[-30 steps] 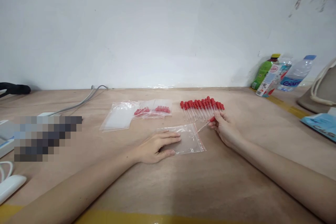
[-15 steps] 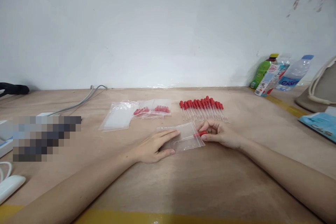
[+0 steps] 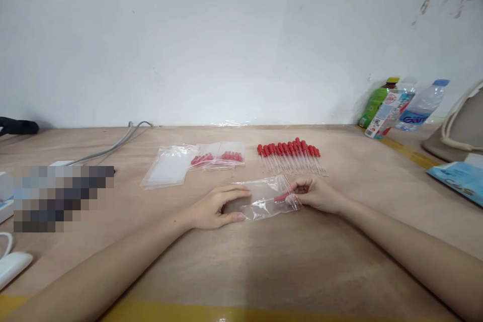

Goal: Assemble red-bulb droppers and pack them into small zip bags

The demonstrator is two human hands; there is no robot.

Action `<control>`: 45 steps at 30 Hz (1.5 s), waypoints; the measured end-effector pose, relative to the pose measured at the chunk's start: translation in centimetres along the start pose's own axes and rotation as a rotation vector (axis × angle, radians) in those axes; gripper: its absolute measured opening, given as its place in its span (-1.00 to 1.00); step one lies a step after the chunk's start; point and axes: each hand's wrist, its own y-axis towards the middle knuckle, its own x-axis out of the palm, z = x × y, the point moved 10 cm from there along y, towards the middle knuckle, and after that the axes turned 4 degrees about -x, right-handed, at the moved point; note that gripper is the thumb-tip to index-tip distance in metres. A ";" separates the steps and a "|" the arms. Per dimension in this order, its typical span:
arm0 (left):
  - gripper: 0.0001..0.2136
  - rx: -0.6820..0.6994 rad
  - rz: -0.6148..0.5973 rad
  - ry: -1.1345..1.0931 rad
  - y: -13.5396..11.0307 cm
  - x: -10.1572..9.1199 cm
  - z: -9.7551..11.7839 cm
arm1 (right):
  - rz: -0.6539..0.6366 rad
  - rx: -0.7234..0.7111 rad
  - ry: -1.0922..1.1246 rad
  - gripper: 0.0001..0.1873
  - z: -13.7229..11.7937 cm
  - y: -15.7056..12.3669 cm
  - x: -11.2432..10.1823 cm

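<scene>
A clear zip-lock bag (image 3: 260,192) lies flat in front of me, its mouth toward the right. Inside it is a dropper with a red rubber bulb (image 3: 280,197), its thin clear tube pointing left. My right hand (image 3: 311,194) pinches the bulb end, with the fingertips inside the bag's mouth. At the bag's left end rests my left hand (image 3: 217,207), fingers and thumb apart, fingertips at the plastic. Behind the bag, several red-bulbed droppers (image 3: 290,151) lie in a row, tubes toward me.
Left of the row are filled bags with red bulbs (image 3: 232,156) and a stack of flat bags (image 3: 168,166). Bottles (image 3: 418,110), a carton (image 3: 387,115) and a blue packet (image 3: 458,178) stand or lie at right. A grey cable (image 3: 109,151) runs at left.
The dropper has gone deeper into the bag, its bulb now past the mouth. My right hand's fingertips have entered the opening. My left hand has shifted slightly left.
</scene>
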 end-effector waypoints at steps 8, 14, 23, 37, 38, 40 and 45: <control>-0.62 0.006 -0.056 -0.017 -0.1 0.6 -0.3 | -0.236 -0.239 -0.349 -0.64 -3.9 -0.7 2.0; -0.65 0.031 -0.109 0.015 0.0 1.0 0.0 | -0.044 -0.052 -0.331 -0.68 -1.6 0.3 -2.6; -0.66 0.026 -0.134 0.069 0.0 1.2 0.0 | 0.779 0.092 -1.061 -0.73 -3.1 2.0 -13.8; -0.67 0.054 -0.088 0.060 0.0 1.0 0.2 | 0.884 0.266 -0.815 -0.73 -0.1 5.2 -17.4; -0.67 0.055 -0.087 0.059 0.0 1.0 0.2 | 0.887 0.242 -0.785 -0.72 -0.6 5.0 -17.3; -0.67 0.054 -0.089 0.059 0.1 1.0 0.2 | 0.879 0.187 -0.727 -0.69 -1.5 4.4 -17.0; -0.67 0.044 -0.089 0.045 0.1 0.9 0.3 | 0.903 -0.028 -0.234 -0.69 -2.0 1.2 -15.2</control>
